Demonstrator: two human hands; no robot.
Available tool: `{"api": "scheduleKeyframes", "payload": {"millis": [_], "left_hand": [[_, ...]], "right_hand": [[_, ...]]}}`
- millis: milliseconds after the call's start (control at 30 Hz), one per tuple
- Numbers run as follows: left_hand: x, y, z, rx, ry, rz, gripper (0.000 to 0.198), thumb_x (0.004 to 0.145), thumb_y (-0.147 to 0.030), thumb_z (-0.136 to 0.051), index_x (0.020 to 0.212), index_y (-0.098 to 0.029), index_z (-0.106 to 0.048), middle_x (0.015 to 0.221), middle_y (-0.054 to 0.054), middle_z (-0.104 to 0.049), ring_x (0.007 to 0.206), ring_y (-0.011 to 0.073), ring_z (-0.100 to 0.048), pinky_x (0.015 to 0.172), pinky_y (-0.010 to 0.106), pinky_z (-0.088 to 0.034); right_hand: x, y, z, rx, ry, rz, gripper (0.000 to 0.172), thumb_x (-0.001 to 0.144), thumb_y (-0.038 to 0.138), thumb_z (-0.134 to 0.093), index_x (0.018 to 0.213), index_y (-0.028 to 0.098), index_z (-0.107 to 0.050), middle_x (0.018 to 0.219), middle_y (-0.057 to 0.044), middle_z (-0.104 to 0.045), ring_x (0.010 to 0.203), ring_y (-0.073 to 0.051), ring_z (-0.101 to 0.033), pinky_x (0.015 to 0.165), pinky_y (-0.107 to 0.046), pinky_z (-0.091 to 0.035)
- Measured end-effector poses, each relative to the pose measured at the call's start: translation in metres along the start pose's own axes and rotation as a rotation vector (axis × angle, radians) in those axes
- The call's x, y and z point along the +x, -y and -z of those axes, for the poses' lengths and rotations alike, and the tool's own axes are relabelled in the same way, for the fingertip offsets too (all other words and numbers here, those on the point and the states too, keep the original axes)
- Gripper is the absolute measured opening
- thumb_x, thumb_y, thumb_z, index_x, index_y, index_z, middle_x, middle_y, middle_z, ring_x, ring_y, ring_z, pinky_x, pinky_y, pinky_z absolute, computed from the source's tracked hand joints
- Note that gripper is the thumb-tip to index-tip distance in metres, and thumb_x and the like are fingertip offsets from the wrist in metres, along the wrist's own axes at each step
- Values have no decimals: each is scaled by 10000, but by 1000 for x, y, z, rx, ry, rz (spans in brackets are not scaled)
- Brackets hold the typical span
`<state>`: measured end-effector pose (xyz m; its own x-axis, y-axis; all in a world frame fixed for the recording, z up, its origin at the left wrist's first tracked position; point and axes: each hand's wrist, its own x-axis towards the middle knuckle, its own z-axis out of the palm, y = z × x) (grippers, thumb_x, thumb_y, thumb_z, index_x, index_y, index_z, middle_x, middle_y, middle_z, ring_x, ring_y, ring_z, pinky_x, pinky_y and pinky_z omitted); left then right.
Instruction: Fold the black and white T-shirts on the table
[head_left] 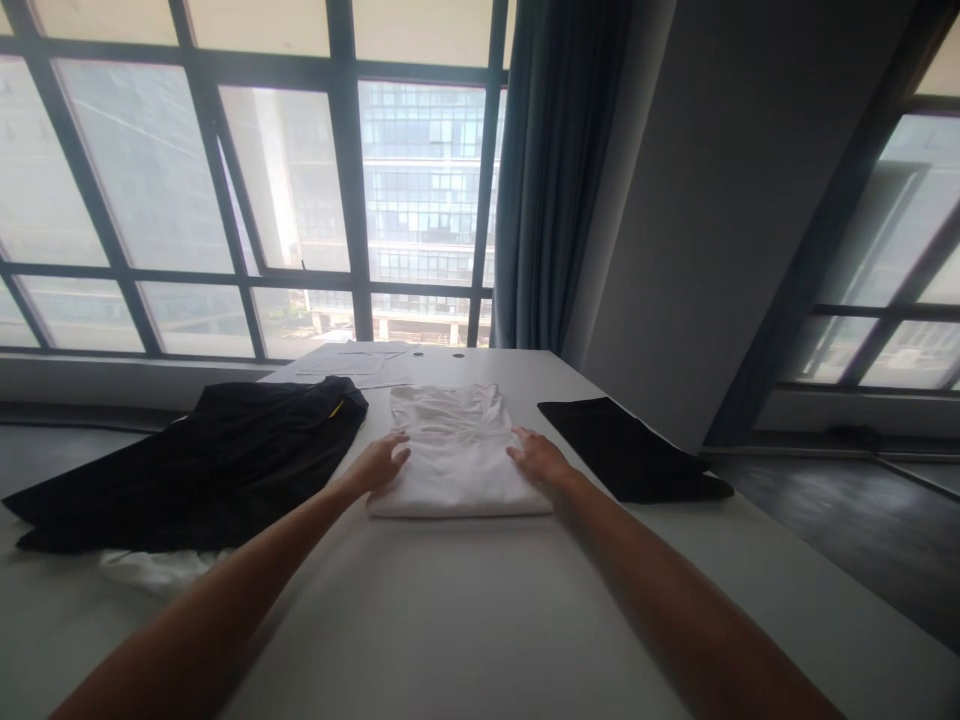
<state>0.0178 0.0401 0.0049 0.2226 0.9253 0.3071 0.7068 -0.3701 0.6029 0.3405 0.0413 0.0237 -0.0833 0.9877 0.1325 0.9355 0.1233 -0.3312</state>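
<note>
A folded white garment (457,450) lies on the white table (465,620) in front of me. My left hand (381,464) rests flat on its left edge, fingers stretched out. On the garment's right edge my right hand (538,457) lies flat too, fingers apart. Neither hand grips anything.
A loose heap of black clothing (202,465) covers the table's left side, with a bit of white cloth (154,570) under it. A folded black garment (626,450) lies to the right. Papers (360,363) sit at the far edge, before large windows and a blue curtain (551,170).
</note>
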Motion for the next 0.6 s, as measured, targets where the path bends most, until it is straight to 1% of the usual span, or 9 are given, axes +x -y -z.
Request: {"api": "scheduleKeyframes", "payload": {"millis": [33,100,167,233,300,367,433,500,600], "left_hand": [[-5,-9,-6,90,69,-90,452,915,-393,-496,1253,-142,-659,1464,148,-529,1386,298,-458,1193,416,-278],[-13,-30,-19,196,172,-208,498,948,-450,-442,1308,-161,-630,1501,133,-489,1406,285,-432,1195,438,-270],[-18,-49,-32,273,245,-264,529,965,-461,-414,1379,-173,-573,1540,125,-437,1443,269,-375,1205,459,-234],[-22,-59,-43,326,298,-269,559,980,-461,-379,1444,-174,-502,1579,120,-370,1479,259,-305,1211,477,-199],[-26,-57,-48,361,335,-242,601,991,-484,-341,1487,-162,-445,1601,121,-322,1500,258,-250,1214,480,-174],[-29,-48,-47,389,352,-201,655,989,-530,-320,1514,-147,-406,1610,121,-293,1510,262,-216,1217,473,-153],[-31,-36,-41,414,346,-169,699,982,-571,-306,1529,-142,-381,1617,114,-271,1516,259,-192,1219,453,-140],[-32,-26,-34,437,321,-133,741,971,-614,-294,1537,-142,-368,1624,111,-250,1519,261,-180,1219,440,-133],[-31,-17,-24,469,290,-64,781,958,-651,-277,1541,-137,-360,1627,117,-241,1520,258,-176,1218,423,-130]], "right_hand": [[-5,9,-1,-23,14,33,586,944,363,-510,1476,124,-457,1498,-154,-480,1360,-268,-473,1123,-342,-343],[-14,32,-6,-17,32,98,587,969,433,-449,1477,141,-461,1518,-124,-463,1384,-253,-441,1144,-346,-311],[-21,55,-17,-13,34,192,602,986,476,-387,1485,148,-452,1541,-112,-434,1422,-244,-384,1173,-364,-257],[-27,71,-31,-38,67,247,617,1004,478,-314,1513,142,-410,1579,-115,-365,1469,-249,-298,1201,-413,-180],[-33,74,-43,-76,135,241,639,1011,492,-261,1545,151,-353,1619,-111,-272,1503,-256,-209,1212,-460,-113],[-36,68,-49,-100,189,205,678,1003,544,-240,1567,174,-305,1642,-91,-195,1521,-254,-142,1214,-483,-71],[-38,58,-48,-108,216,165,735,984,609,-231,1579,180,-268,1651,-73,-155,1527,-243,-108,1217,-484,-48],[-38,47,-42,-118,221,118,778,973,648,-212,1588,173,-234,1655,-67,-135,1530,-232,-87,1218,-487,-26],[-36,34,-35,-136,224,42,800,965,675,-198,1595,180,-199,1660,-64,-114,1532,-218,-62,1217,-497,-10]]}}
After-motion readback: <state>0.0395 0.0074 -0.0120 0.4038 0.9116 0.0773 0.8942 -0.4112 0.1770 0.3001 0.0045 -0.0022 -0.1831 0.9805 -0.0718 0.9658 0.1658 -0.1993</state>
